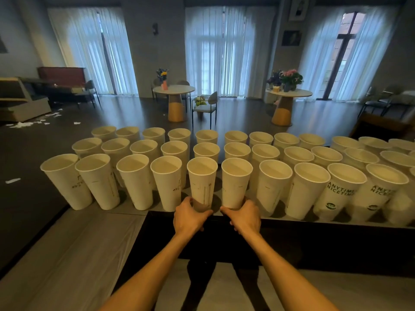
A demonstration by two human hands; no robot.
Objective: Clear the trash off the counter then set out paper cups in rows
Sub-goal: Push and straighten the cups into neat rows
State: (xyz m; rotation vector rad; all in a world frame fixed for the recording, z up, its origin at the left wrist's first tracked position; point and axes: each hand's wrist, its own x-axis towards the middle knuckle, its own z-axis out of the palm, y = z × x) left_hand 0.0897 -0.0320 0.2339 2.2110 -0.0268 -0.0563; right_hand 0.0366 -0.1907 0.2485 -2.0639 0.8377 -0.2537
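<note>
From the head camera, the left hand (189, 217) wraps its grip around the base of one white paper cup (202, 182) in the nearest row, thumb on the near side and fingers curled behind. The right hand (243, 217) holds the base of the neighbouring cup (235, 181) the same way, fingers curled round it. Both cups stand upright on the near edge of the tabletop (125, 209), just beside each other. Around them the paper cups (206, 150) stand open-mouthed in three rows running left to right across the tabletop, close together. Two cups at the right of the front row show dark printed lettering (340, 188). Beyond, white paper scraps (22, 124) lie scattered on the dark floor at far left, near a sofa (22, 102).
</note>
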